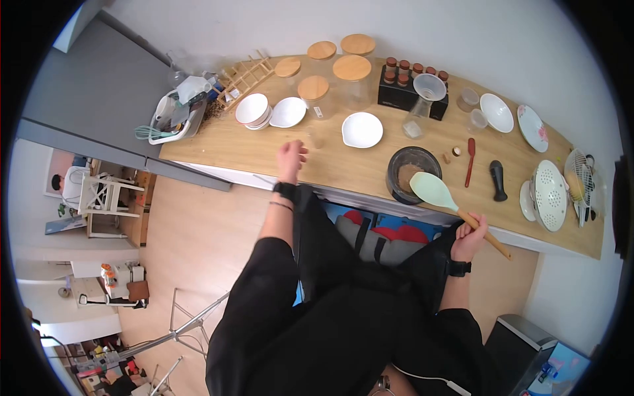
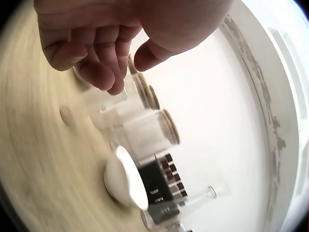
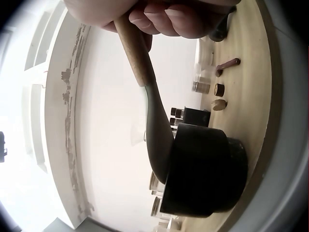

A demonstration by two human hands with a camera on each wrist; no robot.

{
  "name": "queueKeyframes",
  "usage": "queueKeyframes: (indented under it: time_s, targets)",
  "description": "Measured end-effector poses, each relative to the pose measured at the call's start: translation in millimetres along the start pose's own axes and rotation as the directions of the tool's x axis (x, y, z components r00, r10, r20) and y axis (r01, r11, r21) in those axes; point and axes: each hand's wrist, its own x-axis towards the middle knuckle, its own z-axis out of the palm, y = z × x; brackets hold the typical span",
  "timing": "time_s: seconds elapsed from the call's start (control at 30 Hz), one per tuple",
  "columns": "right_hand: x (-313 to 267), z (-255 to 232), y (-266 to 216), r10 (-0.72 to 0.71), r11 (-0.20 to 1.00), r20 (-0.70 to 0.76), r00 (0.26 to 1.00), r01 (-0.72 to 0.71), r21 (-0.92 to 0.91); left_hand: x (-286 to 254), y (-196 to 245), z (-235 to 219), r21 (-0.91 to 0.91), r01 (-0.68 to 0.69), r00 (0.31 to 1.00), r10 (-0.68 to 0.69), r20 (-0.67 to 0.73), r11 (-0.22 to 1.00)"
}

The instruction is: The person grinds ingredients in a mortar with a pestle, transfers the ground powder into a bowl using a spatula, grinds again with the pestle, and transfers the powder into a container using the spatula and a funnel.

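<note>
My right hand grips the wooden handle of a mint-green silicone spoon. The spoon's head overlaps the near rim of a dark mortar, which has brown powder inside. In the right wrist view, the spoon slants down to the mouth of the mortar. Above the front left of the counter is my left hand, fingers loosely curled and holding nothing. Close by are a white bowl and a stack of white bowls; a white spouted bowl appears in the left wrist view.
Wooden-lidded jars stand along the wall beside a black spice rack and a funnel in a flask. Right of the mortar lie a red spatula and a dark pestle-shaped tool. A white colander stands far right; a dish basket sits left.
</note>
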Motion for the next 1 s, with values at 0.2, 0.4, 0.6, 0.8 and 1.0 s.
queueKeyframes:
  time_s: [0.2, 0.4, 0.6, 0.8, 1.0]
  targets:
    - [-5.4, -6.8, -0.9, 0.002, 1.0, 0.027, 1.0, -0.002, -0.003, 84.8, 16.3, -48.9, 0.081, 0.143, 0.986, -0.134, -0.104, 0.986]
    - [-16.5, -14.7, -7.6, 0.004, 0.995, 0.121, 0.993, 0.008, -0.098, 124.7, 10.2, -35.8, 0.248, 0.196, 0.973, -0.158, -0.166, 0.949]
    - [-19.9, -17.7, -10.9, 0.005, 0.991, 0.167, 0.986, 0.018, -0.132, 138.8, -11.1, -26.9, 0.139, 0.128, 0.99, -0.117, -0.084, 0.982]
    - [-13.5, -18.2, -14.3, 0.045, 0.997, 0.236, 0.971, -0.029, -0.073, 84.3, -20.3, -41.7, -0.015, 0.029, 0.997, -0.03, -0.074, 0.999]
    - [-13.1, -18.9, -28.2, -0.011, 1.0, 0.289, 0.957, 0.014, -0.009, -7.2, 32.8, -73.1, 0.163, -0.148, 0.969, 0.177, -0.175, 0.975]
